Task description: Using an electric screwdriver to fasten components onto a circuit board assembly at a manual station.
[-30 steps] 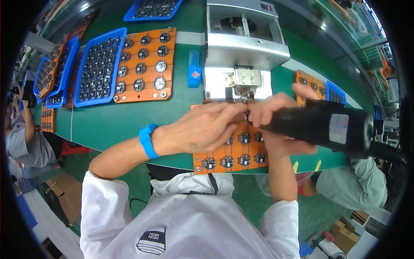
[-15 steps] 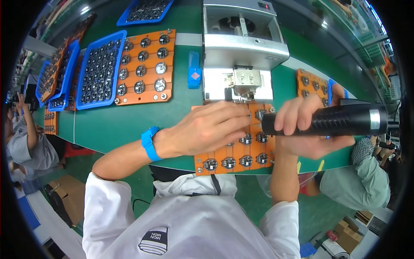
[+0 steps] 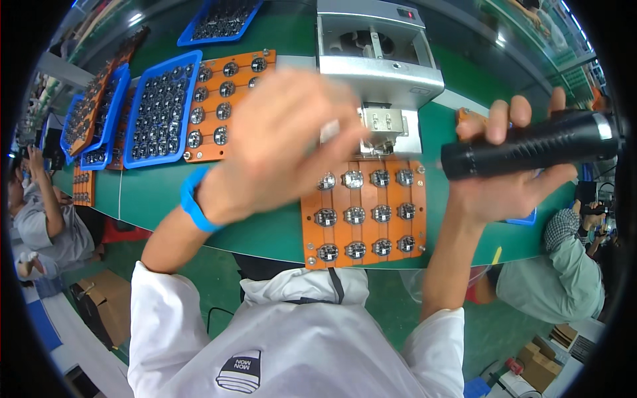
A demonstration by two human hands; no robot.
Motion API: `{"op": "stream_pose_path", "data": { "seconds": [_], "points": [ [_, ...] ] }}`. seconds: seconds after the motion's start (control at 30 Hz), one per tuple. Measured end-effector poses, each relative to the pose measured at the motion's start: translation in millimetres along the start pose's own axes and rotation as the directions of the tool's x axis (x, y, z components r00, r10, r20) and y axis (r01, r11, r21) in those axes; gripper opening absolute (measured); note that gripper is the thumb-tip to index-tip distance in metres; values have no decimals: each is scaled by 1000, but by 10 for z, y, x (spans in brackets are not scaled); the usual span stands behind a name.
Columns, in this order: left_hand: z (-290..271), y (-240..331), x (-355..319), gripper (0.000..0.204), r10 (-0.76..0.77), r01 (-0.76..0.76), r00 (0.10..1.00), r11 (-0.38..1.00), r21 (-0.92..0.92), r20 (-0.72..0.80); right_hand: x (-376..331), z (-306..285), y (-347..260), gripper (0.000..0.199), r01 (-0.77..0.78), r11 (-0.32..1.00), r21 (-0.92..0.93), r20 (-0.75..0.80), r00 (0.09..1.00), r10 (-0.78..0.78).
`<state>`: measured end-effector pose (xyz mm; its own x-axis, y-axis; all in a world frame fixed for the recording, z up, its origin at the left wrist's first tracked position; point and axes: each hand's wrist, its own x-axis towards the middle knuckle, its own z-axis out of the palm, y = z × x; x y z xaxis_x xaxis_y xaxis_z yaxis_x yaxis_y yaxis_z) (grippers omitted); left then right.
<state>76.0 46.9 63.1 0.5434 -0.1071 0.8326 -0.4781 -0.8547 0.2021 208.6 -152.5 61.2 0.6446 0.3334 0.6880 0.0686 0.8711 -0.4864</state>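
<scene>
My right hand [image 3: 491, 196] holds a black electric screwdriver [image 3: 531, 147], its body lying nearly level across the palm to the right of the fixture. My left hand [image 3: 285, 142], smeared by motion, is raised in front of the silver screw feeder [image 3: 378, 79]; whether its fingers hold anything cannot be made out. A blue wrist strap [image 3: 193, 199] circles the left wrist. Before me at the table's near edge lies an orange fixture plate [image 3: 368, 199], with small round circuit boards [image 3: 355, 215] seated in rows. Neither hand touches this plate.
Another orange plate [image 3: 211, 151] of round boards lies at left, partly behind my left hand. Beside it stand a blue tray [image 3: 127, 149] full of small parts and stacked trays. A further blue tray [image 3: 222, 40] sits at the back. Other people work on both sides.
My left hand has lifted off the orange plate and moved up and left, uncovering the boards. My right hand has carried the screwdriver right and slightly up, away from the plate.
</scene>
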Motion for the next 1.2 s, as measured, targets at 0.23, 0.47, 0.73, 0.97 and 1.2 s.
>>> {"op": "stream_pose_path", "data": {
  "seconds": [0.23,0.47,0.73,0.97,1.2],
  "points": [
    [56,-429,247,19,-280,270,955,957,102,101,128,232,281,104,63,989,-135,232,972,-30],
    [34,-408,56,21,-241,238,970,966,104,12,21,422,298,118,-164,805,-571,16,977,211],
    [-63,-132,-426,29,-132,132,991,991,-18,15,-37,422,341,117,-164,851,-499,8,981,194],
    [53,-9,-550,28,-216,211,976,963,-166,-7,-3,364,292,114,-51,990,-132,155,985,72],
    [103,80,-586,25,-170,184,982,961,-208,84,-57,277,385,111,-76,968,-239,127,986,109]
  ]
}}
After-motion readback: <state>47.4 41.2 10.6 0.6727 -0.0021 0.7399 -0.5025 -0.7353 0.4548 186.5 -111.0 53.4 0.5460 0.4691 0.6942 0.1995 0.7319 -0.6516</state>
